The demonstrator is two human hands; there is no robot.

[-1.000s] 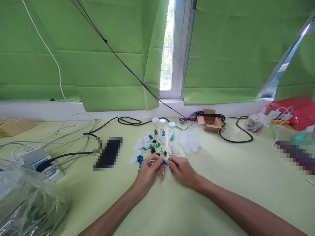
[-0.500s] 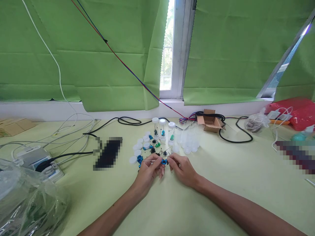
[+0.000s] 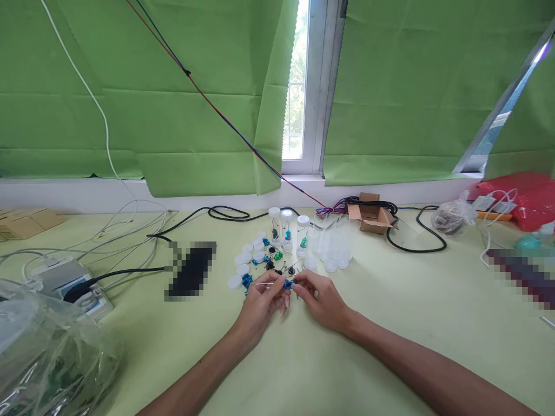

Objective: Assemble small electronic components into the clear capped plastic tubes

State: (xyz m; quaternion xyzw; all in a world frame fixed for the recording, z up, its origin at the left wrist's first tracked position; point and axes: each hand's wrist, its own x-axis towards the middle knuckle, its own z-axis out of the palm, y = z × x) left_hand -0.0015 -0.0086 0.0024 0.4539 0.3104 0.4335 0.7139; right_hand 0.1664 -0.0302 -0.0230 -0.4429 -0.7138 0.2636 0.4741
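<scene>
Two-handed grip on a small part: the left hand (image 3: 265, 297) pinches a blue piece (image 3: 288, 284) between thumb and fingers, and the right hand (image 3: 318, 294) closes its fingertips on the right end of the same piece, which lies directly between the hands. Thin metallic wires (image 3: 260, 283) project to the left from the left hand's fingers. The work appears partly done. Just beyond the grip stand three upright, white-capped clear tubes: the left tube (image 3: 274, 225) contains a dark item, the middle tube (image 3: 287, 228) a blue one and the right tube (image 3: 303, 234) a green one. These seem finished; the held piece does not, its exact form being too small to read. Probably awaiting handling are the loose parts between grip and tubes, among them a green part (image 3: 278, 255) and black parts (image 3: 269, 265), with white caps (image 3: 235, 282) scattered to the left. Beyond the grip and to its right, translucent tubes (image 3: 332, 251) are clustered with no coloured content visible. Farther in that direction, a cardboard box (image 3: 368, 226) stands with flaps spread, black cable (image 3: 370, 201) lying across it.
</scene>
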